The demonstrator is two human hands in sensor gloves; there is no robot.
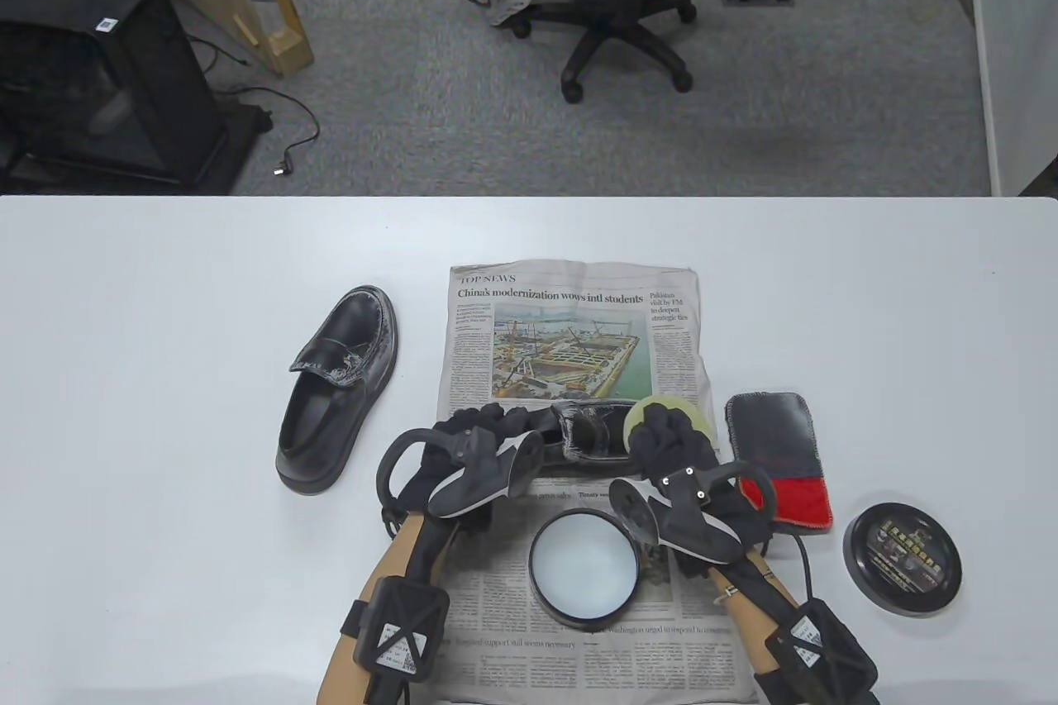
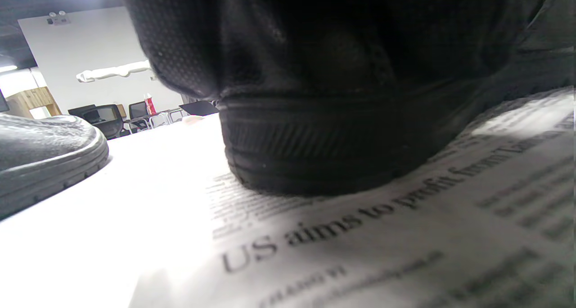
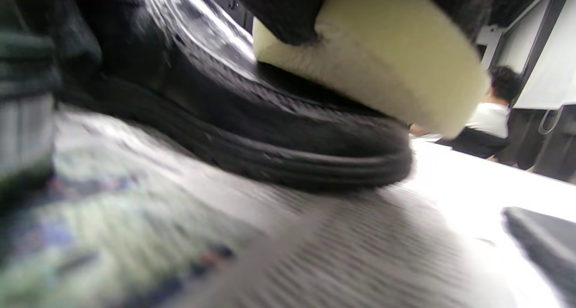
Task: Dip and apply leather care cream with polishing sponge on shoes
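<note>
A black leather shoe (image 1: 591, 434) lies across the newspaper (image 1: 579, 325) between my hands. My left hand (image 1: 479, 432) holds its heel end; the heel (image 2: 324, 146) fills the left wrist view. My right hand (image 1: 674, 440) grips a pale yellow polishing sponge (image 1: 661, 410) and presses it on the shoe's toe; the right wrist view shows the sponge (image 3: 382, 69) on the toe (image 3: 288, 132). The open cream tin (image 1: 583, 569) with whitish cream sits on the newspaper near me. A second black shoe (image 1: 339, 387) stands on the table to the left and also shows in the left wrist view (image 2: 45, 155).
The tin's black lid (image 1: 903, 559) lies on the table at the right. A black and red cloth mitt (image 1: 777, 457) lies right of the newspaper. The white table's far edge (image 1: 529, 198) runs across the middle; office chairs stand on the floor beyond.
</note>
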